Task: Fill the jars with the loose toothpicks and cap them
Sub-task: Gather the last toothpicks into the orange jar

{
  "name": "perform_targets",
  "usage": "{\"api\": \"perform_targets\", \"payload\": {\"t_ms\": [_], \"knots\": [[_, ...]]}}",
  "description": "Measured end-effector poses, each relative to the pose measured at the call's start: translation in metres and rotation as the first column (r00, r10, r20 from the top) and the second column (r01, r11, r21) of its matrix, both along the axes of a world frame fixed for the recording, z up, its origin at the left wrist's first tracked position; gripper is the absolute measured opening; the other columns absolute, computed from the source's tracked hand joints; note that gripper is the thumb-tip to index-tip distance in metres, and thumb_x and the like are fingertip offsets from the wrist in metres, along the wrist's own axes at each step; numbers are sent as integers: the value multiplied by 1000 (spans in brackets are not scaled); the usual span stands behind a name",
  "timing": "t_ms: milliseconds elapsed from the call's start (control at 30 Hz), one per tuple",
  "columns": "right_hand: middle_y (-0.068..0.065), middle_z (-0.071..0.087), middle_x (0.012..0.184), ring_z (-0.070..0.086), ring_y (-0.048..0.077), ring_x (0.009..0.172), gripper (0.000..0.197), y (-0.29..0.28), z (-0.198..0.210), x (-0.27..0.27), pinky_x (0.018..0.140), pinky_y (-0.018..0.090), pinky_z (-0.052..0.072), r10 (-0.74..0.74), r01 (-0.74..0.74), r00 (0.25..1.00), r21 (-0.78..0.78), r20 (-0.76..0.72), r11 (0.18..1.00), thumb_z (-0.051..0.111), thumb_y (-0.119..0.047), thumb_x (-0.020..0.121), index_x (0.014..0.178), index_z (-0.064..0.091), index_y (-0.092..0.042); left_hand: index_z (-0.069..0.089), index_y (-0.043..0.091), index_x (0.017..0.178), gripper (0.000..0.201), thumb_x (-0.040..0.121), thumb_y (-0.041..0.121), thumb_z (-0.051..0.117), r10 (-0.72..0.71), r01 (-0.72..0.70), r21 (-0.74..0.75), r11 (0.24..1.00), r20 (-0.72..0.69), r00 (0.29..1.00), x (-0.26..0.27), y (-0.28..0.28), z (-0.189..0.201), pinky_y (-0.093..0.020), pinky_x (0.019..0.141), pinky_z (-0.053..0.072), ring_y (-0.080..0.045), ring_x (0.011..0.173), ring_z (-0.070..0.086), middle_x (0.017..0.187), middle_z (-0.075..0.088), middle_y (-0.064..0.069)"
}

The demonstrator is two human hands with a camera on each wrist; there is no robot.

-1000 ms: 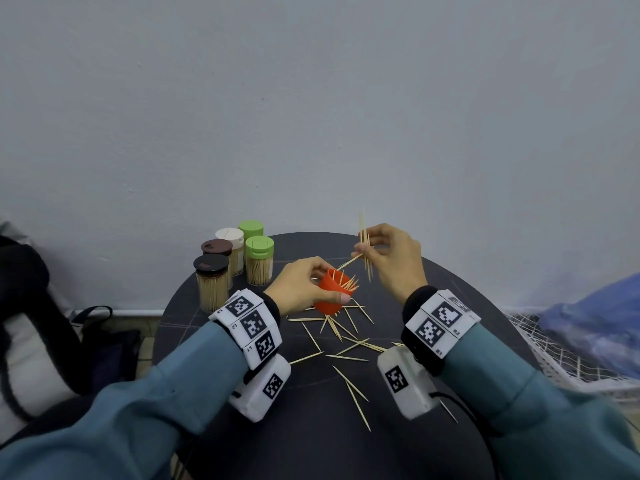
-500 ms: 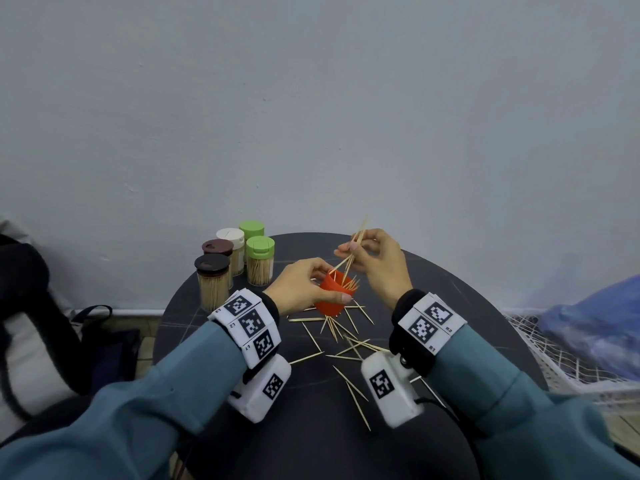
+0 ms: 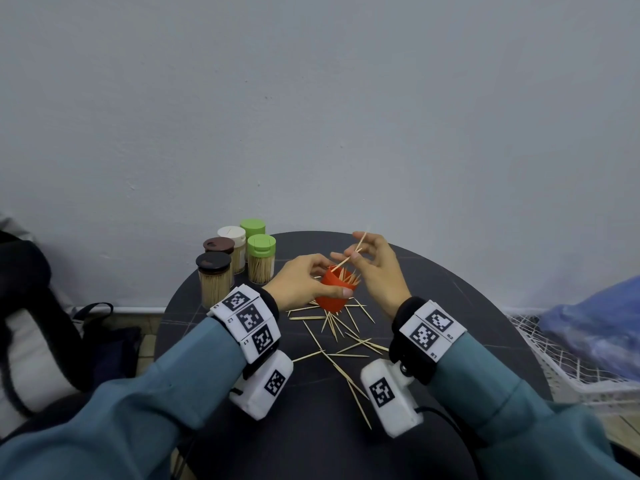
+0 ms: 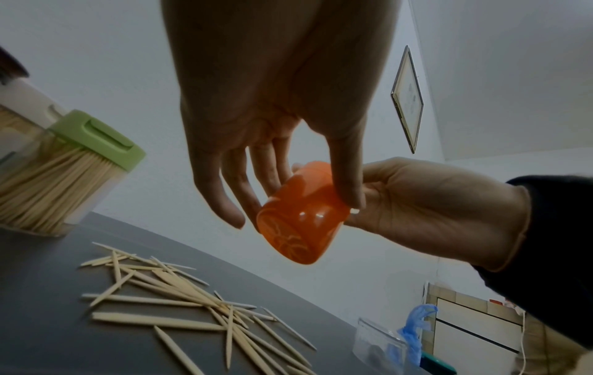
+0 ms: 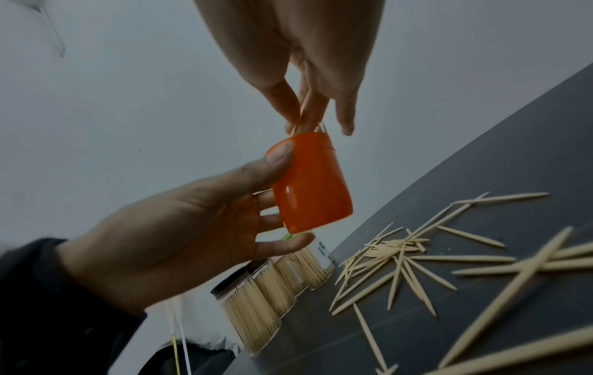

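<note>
My left hand (image 3: 304,282) grips an open orange jar (image 3: 336,292) tilted above the dark round table (image 3: 450,306), thumb on the near side (image 5: 279,154). Several toothpicks stick out of its mouth. My right hand (image 3: 374,268) hovers just over the jar's mouth and pinches a toothpick (image 3: 356,249) between thumb and fingers, its lower end pointing into the jar. Loose toothpicks (image 3: 343,330) lie scattered on the table below the jar (image 4: 301,223) and toward me. The jar's cap is not in sight.
Several capped jars full of toothpicks stand at the back left: two green-capped (image 3: 261,259), one white-capped (image 3: 232,237), two brown-capped (image 3: 213,278). A white wire basket (image 3: 568,362) with a blue bag (image 3: 602,323) is right of the table. A dark bag (image 3: 31,306) sits at left.
My right hand brought its bundle of toothpicks down and left to the jar's mouth; most have gone in, and only one or a few stay pinched. The left hand kept holding the jar.
</note>
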State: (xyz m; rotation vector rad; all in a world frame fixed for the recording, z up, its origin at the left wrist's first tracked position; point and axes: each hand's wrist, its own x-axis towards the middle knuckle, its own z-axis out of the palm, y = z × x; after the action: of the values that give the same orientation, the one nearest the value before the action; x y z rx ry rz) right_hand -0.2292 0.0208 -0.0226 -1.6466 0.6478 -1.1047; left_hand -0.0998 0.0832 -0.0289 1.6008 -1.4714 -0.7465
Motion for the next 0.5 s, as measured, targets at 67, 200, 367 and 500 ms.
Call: {"api": "perform_targets", "payload": {"t_ms": [67, 200, 367, 500], "knots": [[-1, 60, 90, 64, 6, 83, 22, -1, -2, -1, 66, 12, 52, -22, 22, 999, -5, -25, 1000, 45, -2, 96, 116, 50, -10, 54, 12, 122, 53, 76, 25, 77, 5, -5, -2, 1000, 6, 1000, 1, 0, 0, -22, 88, 40, -11, 106, 54, 110, 58, 2], [3, 68, 84, 65, 10, 88, 16, -5, -5, -5, 74, 13, 49, -71, 67, 995, -53, -67, 996, 48, -3, 94, 104, 59, -7, 53, 12, 124, 56, 75, 26, 77, 5, -5, -4, 1000, 25, 1000, 1, -1, -1, -22, 89, 40, -10, 105, 53, 118, 60, -2], [-3, 67, 82, 62, -1, 81, 14, -10, -1, -11, 68, -1, 42, -148, 137, 985, -124, -86, 983, 49, -6, 94, 100, 61, -11, 53, 14, 125, 58, 75, 28, 77, 10, -10, -1, 1000, 36, 999, 2, -2, -1, -22, 88, 40, -10, 107, 52, 119, 58, -1], [-1, 69, 89, 61, -2, 86, 16, -10, 2, -13, 74, 3, 42, -111, 86, 978, -141, -175, 986, 47, -9, 96, 102, 61, -12, 53, 14, 124, 57, 74, 28, 77, 8, -8, 1, 1000, 43, 999, 2, -2, -2, -23, 89, 40, -10, 107, 52, 119, 58, -1]]}}
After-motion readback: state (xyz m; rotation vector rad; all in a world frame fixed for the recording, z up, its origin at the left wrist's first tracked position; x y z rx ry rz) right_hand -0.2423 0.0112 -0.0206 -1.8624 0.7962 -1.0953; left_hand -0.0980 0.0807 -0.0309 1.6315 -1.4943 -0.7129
